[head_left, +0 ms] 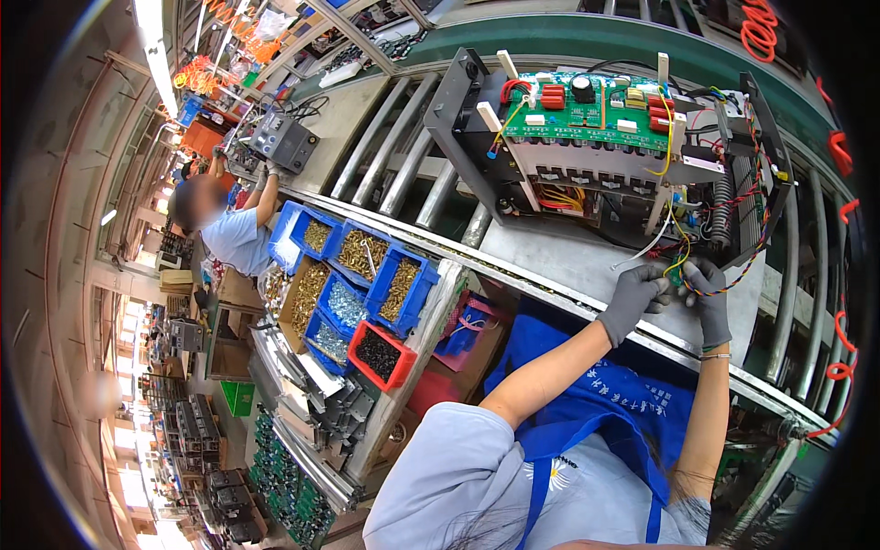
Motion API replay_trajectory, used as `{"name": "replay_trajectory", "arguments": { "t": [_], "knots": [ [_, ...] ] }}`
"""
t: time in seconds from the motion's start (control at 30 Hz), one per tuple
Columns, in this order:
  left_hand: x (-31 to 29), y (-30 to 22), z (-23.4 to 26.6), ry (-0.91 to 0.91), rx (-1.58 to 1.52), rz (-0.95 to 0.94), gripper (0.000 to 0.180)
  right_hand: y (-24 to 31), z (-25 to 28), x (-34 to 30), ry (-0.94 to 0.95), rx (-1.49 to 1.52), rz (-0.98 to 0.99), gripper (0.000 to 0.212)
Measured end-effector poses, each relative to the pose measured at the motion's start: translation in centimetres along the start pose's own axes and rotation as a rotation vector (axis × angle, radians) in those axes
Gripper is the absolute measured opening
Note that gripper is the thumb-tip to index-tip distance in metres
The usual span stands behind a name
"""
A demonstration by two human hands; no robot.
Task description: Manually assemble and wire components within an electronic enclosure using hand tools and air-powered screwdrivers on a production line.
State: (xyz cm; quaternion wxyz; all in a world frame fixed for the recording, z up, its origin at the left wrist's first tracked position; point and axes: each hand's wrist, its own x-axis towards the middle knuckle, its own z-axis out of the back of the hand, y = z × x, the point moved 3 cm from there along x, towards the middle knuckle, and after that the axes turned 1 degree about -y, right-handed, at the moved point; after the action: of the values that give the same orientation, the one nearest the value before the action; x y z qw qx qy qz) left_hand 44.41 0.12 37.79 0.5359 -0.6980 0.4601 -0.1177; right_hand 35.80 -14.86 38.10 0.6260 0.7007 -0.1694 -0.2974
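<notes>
Both my hands wear grey gloves and meet at the near side of an opened electrical unit with a dark metal frame (477, 147). My left hand (634, 298) is closed in a pinch; what lies between its fingertips is too small to make out. Beside it, my right hand (708, 298) is closed on thin wires (733, 289), a twisted multicoloured run that comes down from the unit. A small green part (676, 274) with yellow wires sits between the hands. Above them are a green circuit board (596, 115) with red and white components and a coiled dark spring-like part (722, 211).
The unit rests on a grey plate (541, 252) over a roller conveyor (394, 156). To the left stand blue bins (403, 284) of small metal fasteners and a red bin (380, 356) of black ones. Another person (234, 225) works farther left. Orange coiled hoses (758, 32) hang at the right.
</notes>
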Motion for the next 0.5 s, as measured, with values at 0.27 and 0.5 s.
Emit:
{"name": "replay_trajectory", "arguments": {
  "t": [0.27,0.5],
  "knots": [
    [0.6,0.9,0.6,-0.068,-0.112,0.119,0.017,0.7,-0.4,-0.3,0.04,-0.071,0.006,0.026],
    [0.4,1.0,-0.8,-0.032,-0.069,0.086,0.029,-1.0,1.8,-0.3,-0.099,-0.316,0.278,0.031]
  ]
}}
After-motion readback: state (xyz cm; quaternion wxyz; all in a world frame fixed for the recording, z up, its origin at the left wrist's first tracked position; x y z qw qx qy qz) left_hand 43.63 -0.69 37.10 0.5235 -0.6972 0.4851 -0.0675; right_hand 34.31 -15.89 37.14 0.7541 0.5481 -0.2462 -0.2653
